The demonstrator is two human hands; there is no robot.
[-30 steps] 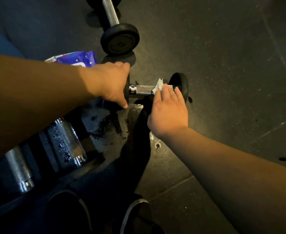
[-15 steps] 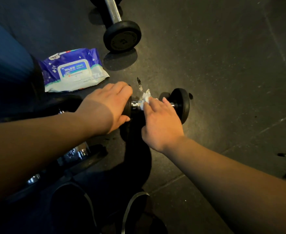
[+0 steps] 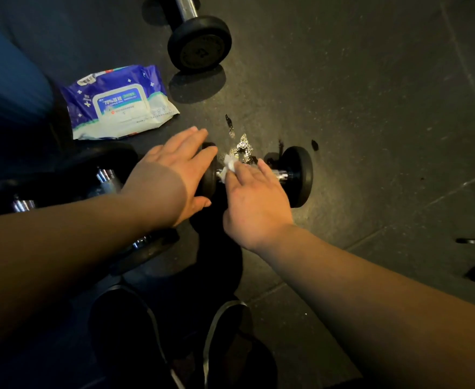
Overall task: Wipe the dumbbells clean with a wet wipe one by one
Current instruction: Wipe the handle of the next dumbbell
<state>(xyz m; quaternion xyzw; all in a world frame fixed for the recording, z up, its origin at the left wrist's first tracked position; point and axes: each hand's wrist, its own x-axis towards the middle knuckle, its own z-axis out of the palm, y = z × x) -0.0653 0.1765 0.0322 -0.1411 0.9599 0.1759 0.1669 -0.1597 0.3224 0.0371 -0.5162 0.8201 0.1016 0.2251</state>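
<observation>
**Chrome handle under the wipe**

Black rubber heads and a chrome bar make up the dumbbell (image 3: 296, 175) we are cleaning; it lies on the dark floor (image 3: 371, 108) at the centre of the scene, its bar running left to right. Our left hand (image 3: 177, 175) lies flat over the left head with its fingers straight, so that grip is released and only presses on the weight. Our right hand (image 3: 254, 203) covers the middle of the bar and holds a white wet wipe (image 3: 228, 167) against the chrome near the left head; a crumpled corner of the wipe sticks out past the fingertips. The fingers look fairly straight over the wipe, and we cannot tell whether they curl under the bar.

Just beyond the bar a wet patch (image 3: 243, 147) shines on the floor. Farther off and to the left lies the purple and white wipes pack (image 3: 118, 103), flat on the floor. Far from us, at the upper centre, a second dumbbell (image 3: 199, 42) rests with its round end towards us. More dumbbells (image 3: 104, 181) sit at the near left, partly hidden by our left forearm. Near the bottom edge we see our dark shoes (image 3: 225, 332) with pale rims.
</observation>
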